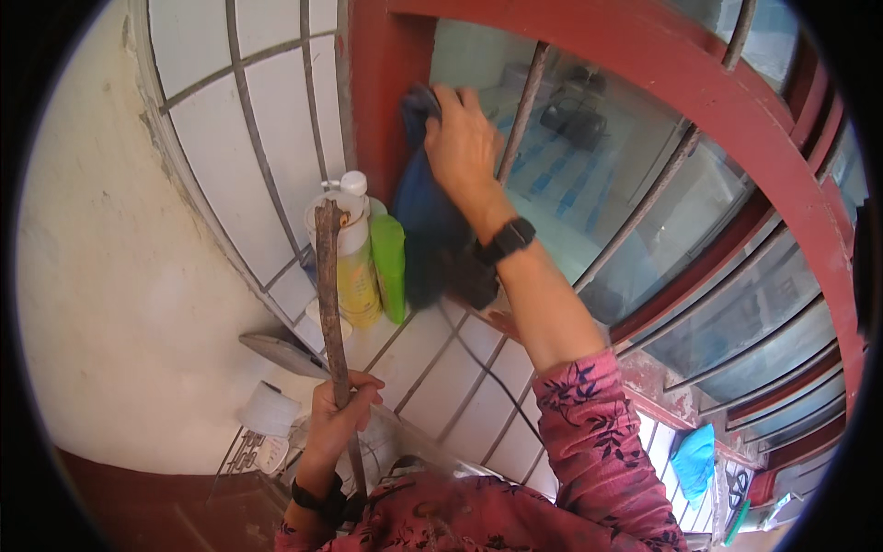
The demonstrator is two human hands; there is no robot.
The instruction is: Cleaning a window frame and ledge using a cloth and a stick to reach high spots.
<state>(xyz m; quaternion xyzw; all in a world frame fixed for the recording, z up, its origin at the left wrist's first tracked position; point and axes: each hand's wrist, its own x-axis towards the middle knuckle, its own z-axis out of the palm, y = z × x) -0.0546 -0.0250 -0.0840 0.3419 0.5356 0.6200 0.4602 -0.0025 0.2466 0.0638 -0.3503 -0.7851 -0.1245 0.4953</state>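
My left hand is wrapped around a rough, bark-brown wooden stick, held nearly upright. Its knobbly top overlaps the bottles from this angle. Further up, my right hand grips the top of a dark blue cloth close to the red window frame. The cloth hangs down from my fingers, and its lower end is dark and blurred. Whether it touches the frame I cannot tell. Beside the cloth stand a green bottle and a clear pump bottle with yellow liquid.
Rusty metal bars cross the window. A thin dark cable runs over the white-tiled sill. At lower left are a wire rack and a round lid-like object. A bright blue cloth lies at right near a green comb.
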